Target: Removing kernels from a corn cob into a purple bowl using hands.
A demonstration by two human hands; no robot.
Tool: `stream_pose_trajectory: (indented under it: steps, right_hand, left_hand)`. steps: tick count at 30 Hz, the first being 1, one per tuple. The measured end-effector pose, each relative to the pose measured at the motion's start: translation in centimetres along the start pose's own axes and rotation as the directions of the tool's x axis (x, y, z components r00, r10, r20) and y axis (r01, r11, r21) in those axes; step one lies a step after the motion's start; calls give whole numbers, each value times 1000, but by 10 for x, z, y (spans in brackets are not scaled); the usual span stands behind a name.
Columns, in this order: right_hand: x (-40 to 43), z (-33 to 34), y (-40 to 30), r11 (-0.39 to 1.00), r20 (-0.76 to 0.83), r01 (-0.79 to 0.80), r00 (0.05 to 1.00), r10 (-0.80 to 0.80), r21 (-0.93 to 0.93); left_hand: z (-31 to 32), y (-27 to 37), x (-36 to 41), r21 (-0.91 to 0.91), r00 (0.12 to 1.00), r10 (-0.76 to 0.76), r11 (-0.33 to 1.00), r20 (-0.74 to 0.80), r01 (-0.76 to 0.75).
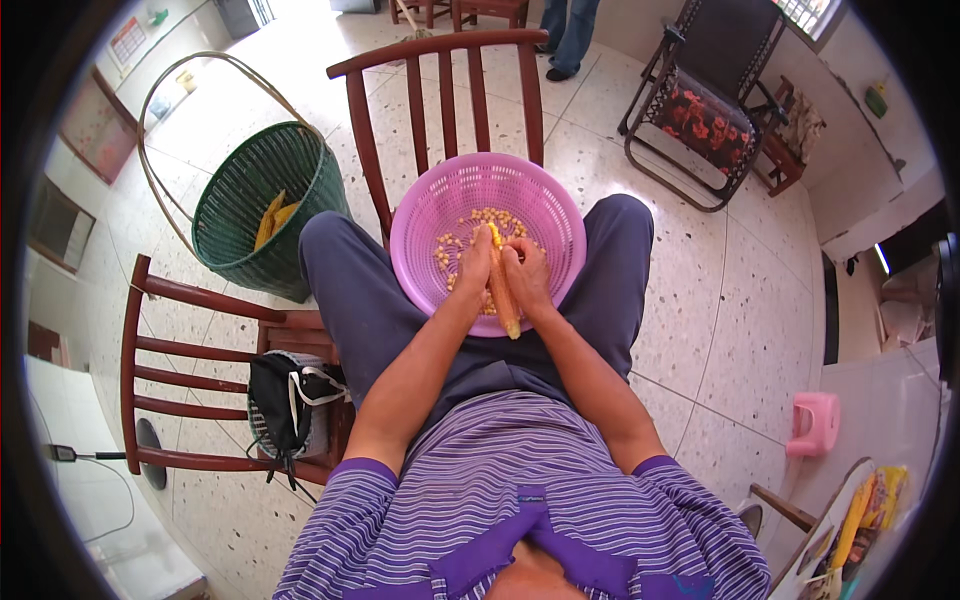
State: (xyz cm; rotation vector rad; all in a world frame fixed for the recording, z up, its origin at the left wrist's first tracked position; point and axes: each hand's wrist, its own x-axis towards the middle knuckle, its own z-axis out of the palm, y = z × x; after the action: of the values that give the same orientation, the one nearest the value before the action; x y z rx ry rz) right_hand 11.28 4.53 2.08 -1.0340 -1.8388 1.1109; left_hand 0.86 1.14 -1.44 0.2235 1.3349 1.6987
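Note:
Between my two hands is a corn cob (pixel 501 289), mostly stripped, with yellow kernels left near its far end. My left hand (pixel 474 264) grips the cob from the left, its thumb by those kernels. On the right side my right hand (pixel 525 271) has its curled fingers against the cob. Both hands are over a pink plastic colander basin (pixel 414 225) between my thighs. Loose corn kernels (pixel 448 251) are scattered on the bottom of the basin; my hands and the cob hide some of them.
A green woven basket (pixel 262 172) holding corn ears (pixel 274 217) stands at front left. Wooden chairs (pixel 442 45) (pixel 195 292) are ahead and at left, the latter bearing a black bag (pixel 277 397). Ahead stand a person's legs (pixel 568 34). A folding recliner (pixel 705 112) is at front right.

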Motion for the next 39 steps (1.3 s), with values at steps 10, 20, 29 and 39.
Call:
stream_pose_trajectory:
  steps: [10, 20, 29, 39]
  right_hand:
    - [4, 2, 12, 999, -6, -34, 999, 34, 23]
    - [4, 3, 8, 998, 85, -46, 995, 42, 41]
    - [2, 3, 15, 916, 385, -260, 914, 131, 306]
    - [1, 3, 14, 994, 234, -40, 972, 16, 97]
  left_hand:
    - [4, 7, -10, -32, 999, -23, 999, 24, 24]
    - [-4, -2, 1, 8, 999, 26, 1000, 38, -26]
    - [5, 5, -11, 26, 996, 85, 996, 24, -86]
    - [1, 0, -6, 117, 994, 114, 987, 5, -113]
